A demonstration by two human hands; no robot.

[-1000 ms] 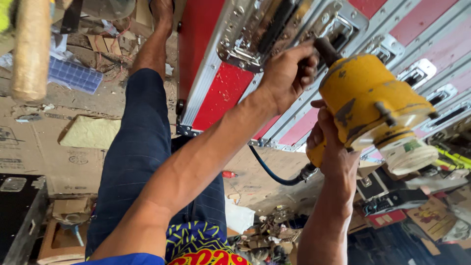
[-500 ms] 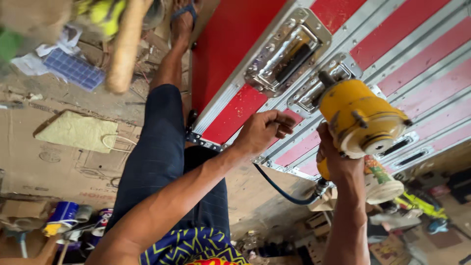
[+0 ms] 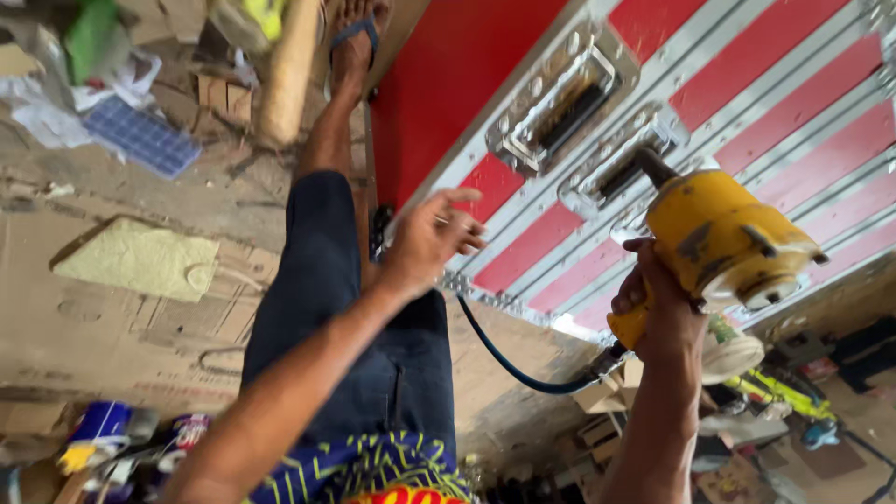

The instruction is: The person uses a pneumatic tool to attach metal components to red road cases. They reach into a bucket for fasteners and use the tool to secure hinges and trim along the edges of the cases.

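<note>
My right hand (image 3: 658,299) grips the handle of a yellow power drill (image 3: 719,243), whose dark tip points at a recessed metal latch (image 3: 611,177) on a red case with silver aluminium edging (image 3: 709,112). A dark blue cord (image 3: 509,359) hangs from the drill's base. My left hand (image 3: 425,243) hovers open, fingers spread, just off the case's lower silver edge and holding nothing. A second recessed metal handle (image 3: 555,103) sits further up the case. My leg in dark jeans (image 3: 322,280) stretches out beside the case, foot in a sandal (image 3: 350,42).
Flattened cardboard (image 3: 93,327) covers the ground to the left, with a pale foam piece (image 3: 140,261) on it. A wooden handle (image 3: 285,75), a blue panel (image 3: 140,135) and scraps lie beyond. Cans (image 3: 103,429) sit at lower left. Tools and clutter (image 3: 784,401) lie at lower right.
My left hand has come off the case near the drill tip and opened, drawing back to the left. The view has shifted, showing more of the case. The right hand still holds the drill.
</note>
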